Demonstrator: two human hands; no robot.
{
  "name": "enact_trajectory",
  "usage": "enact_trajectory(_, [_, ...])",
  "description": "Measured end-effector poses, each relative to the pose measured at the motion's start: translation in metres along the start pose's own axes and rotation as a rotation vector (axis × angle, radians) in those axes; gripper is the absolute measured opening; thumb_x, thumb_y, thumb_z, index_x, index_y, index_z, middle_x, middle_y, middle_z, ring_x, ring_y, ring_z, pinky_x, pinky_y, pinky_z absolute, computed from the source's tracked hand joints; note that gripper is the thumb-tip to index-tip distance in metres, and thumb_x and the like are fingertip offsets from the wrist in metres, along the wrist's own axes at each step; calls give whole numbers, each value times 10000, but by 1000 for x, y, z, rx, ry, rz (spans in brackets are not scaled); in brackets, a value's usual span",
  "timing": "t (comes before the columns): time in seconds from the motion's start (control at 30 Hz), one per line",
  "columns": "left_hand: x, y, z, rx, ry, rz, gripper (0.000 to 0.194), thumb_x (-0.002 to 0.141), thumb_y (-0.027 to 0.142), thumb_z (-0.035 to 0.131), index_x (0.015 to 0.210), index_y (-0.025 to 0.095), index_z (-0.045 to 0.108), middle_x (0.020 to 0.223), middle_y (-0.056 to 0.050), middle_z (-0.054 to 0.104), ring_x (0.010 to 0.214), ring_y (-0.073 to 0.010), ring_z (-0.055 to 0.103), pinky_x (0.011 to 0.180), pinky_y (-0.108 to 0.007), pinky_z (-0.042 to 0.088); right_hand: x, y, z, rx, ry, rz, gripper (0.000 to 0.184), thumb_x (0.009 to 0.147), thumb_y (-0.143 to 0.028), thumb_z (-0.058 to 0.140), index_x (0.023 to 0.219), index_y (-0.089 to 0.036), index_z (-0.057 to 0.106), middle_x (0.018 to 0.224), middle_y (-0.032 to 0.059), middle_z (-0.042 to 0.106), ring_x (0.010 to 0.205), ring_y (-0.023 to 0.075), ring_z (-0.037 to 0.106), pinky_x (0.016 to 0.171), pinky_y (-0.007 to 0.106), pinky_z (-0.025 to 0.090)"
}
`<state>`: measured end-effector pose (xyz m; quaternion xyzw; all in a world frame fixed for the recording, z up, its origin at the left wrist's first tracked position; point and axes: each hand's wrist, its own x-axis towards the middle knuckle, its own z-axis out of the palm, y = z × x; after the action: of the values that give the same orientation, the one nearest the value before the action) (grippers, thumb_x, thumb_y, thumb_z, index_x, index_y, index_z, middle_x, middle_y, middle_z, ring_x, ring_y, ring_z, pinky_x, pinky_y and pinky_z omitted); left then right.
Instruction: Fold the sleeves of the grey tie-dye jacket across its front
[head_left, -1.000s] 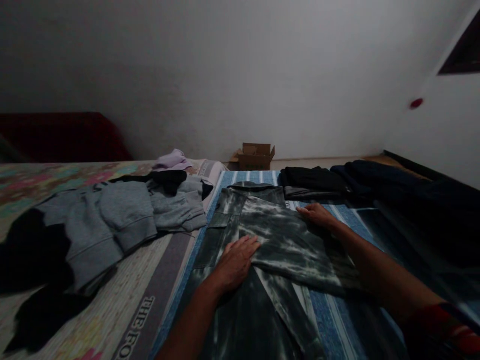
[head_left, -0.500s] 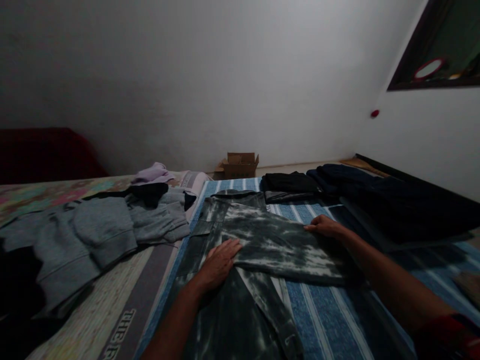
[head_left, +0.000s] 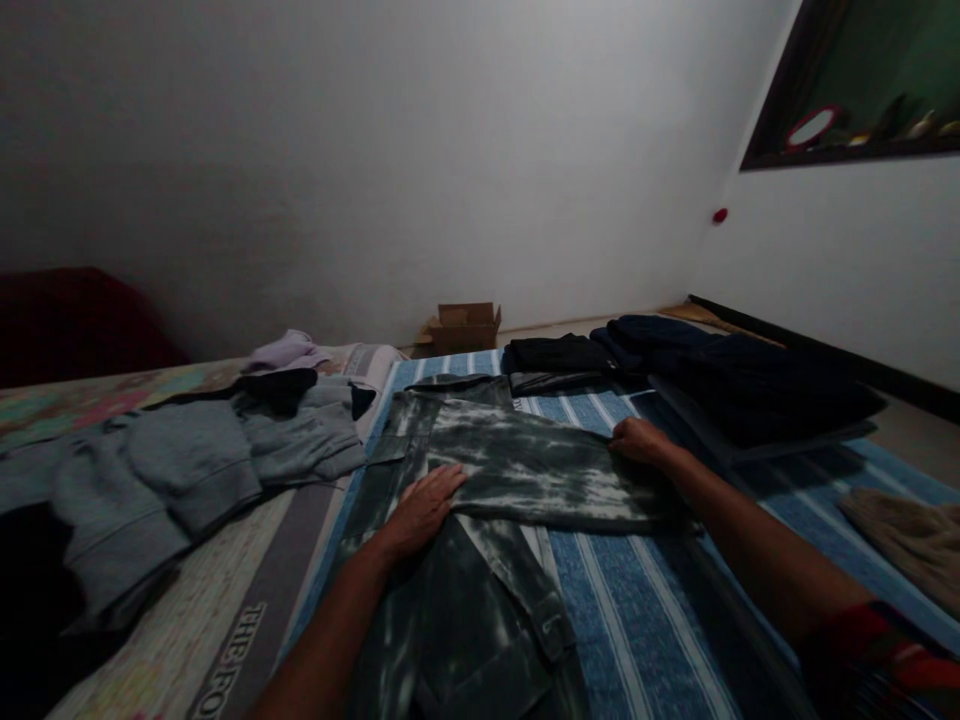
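Note:
A dark grey-green and white tie-dyed jacket (head_left: 517, 455) lies spread over the blue striped cloth, its collar toward the wall. One panel is folded out to the right, and a cuffed sleeve points toward me. My left hand (head_left: 424, 505) rests flat on the jacket's middle, fingers stretched out. At the far edge of the folded-out part, my right hand (head_left: 641, 442) pinches the fabric between thumb and fingers. The jacket's lower end is partly hidden by my left forearm.
Grey sweatshirts (head_left: 187, 455) and dark clothes lie to the left, with a lilac garment (head_left: 286, 352) behind. Folded dark clothes (head_left: 559, 357) and a navy pile (head_left: 735, 375) are at right. A brown garment (head_left: 907, 535) lies nearer. A cardboard box (head_left: 465, 328) stands by the wall.
The view has turned slightly right, bringing more of the brown garment into sight. My right hand still grips the jacket's edge, slightly farther right along it. My left hand stays flat on the jacket.

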<state>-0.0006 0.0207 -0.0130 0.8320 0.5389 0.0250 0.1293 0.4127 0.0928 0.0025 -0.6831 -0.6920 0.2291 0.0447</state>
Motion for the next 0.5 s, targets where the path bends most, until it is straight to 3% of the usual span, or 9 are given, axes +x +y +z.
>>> enact_trajectory(0.1, [1, -2, 0, -2, 4, 11, 496, 925, 230, 311, 1409, 234, 421, 1514, -54, 353, 1397, -221, 280, 1125, -448, 247, 2, -1, -8, -29, -25, 3, 148, 852, -268, 601, 809, -149, 678, 821, 48, 668, 789, 161, 623, 651, 240, 434])
enact_trajectory(0.27, [1, 1, -2, 17, -10, 1, 498, 925, 219, 300, 1410, 210, 418, 1515, -63, 350, 1399, -221, 279, 1129, -443, 239, 12, -2, -20, -100, -145, 23, 279, 909, -375, 578, 1073, -151, 609, 1076, 49, 621, 922, 186, 613, 794, 369, 524])
enact_trajectory(0.37, [1, 3, -4, 24, -24, -11, 500, 931, 226, 291, 1416, 198, 406, 1521, -70, 338, 1404, -217, 269, 1132, -437, 236, 11, -2, -23, -129, -214, 23, 293, 908, -363, 581, 1111, -152, 600, 1107, 53, 612, 928, 192, 613, 787, 369, 533])
enact_trajectory(0.5, [2, -1, -2, 31, -18, 3, 493, 937, 240, 299, 1419, 228, 401, 1523, -52, 336, 1408, -216, 260, 1133, -429, 241, 3, 1, -23, -172, -195, 8, 275, 908, -350, 585, 1103, -158, 602, 1117, 59, 610, 968, 196, 606, 820, 384, 521])
